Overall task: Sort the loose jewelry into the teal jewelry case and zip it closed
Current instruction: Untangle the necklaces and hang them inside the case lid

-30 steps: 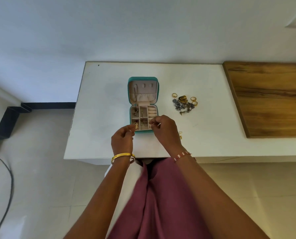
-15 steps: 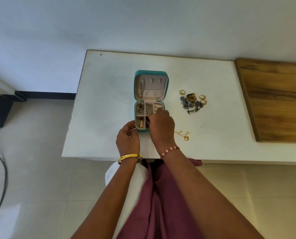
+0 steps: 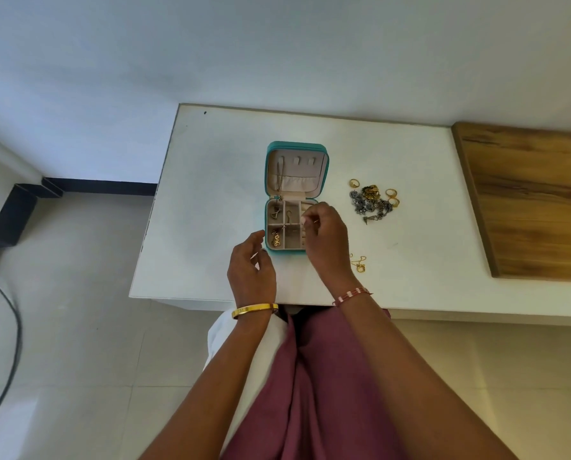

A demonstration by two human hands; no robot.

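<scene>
From the head view, the teal case (image 3: 295, 199) lies open mid-worktop (image 3: 211, 194). Our right hand (image 3: 325, 239) pinches something tiny over its right side; our left hand (image 3: 251, 270) hangs loose, empty. We should lower it gently. The jewelry pile (image 3: 372, 200) waits at three o'clock.

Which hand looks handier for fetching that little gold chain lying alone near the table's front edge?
Probably the right hand: the small gold chain lies just beside its wrist, while the left hand sits on the open teal jewelry case's far side.
</scene>
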